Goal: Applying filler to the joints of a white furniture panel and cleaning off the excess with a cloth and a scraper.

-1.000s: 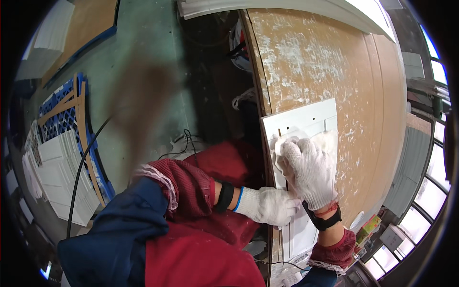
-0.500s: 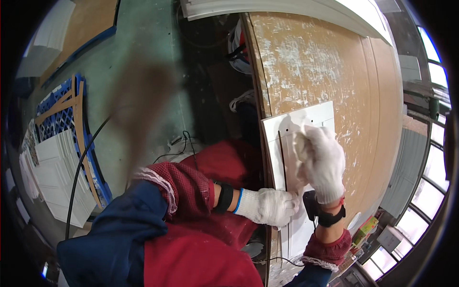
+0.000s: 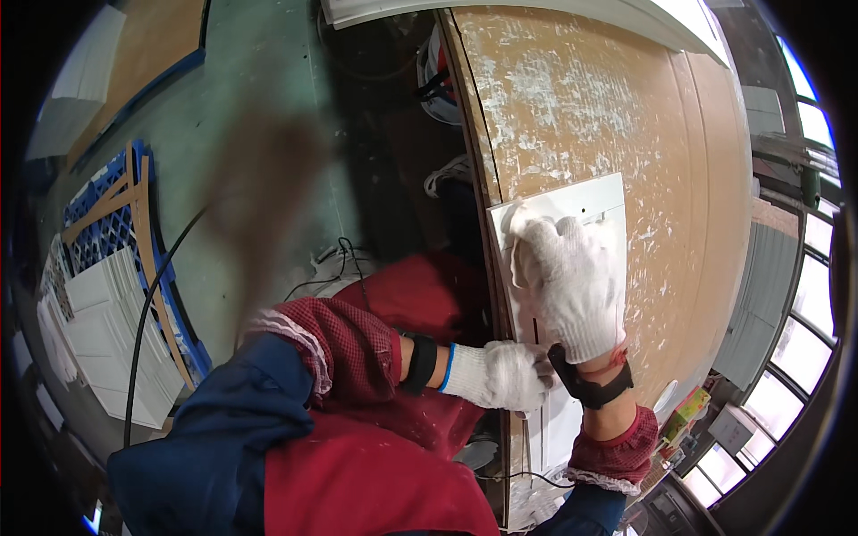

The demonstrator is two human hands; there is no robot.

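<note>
Your white-gloved right grip holds off-white cloth; left grip closure unclear. White rectangular panel: likely stiff; hold edges.

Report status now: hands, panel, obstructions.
Left gloved hand at panel's left edge; right gloved hand over its far part. White panel lying on workbench. Thin dark cable near panel's near end, possible snag.

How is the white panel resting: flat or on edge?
Flat: the white panel shows its broad face upward on the workbench, with the gloved right hand over it.
</note>
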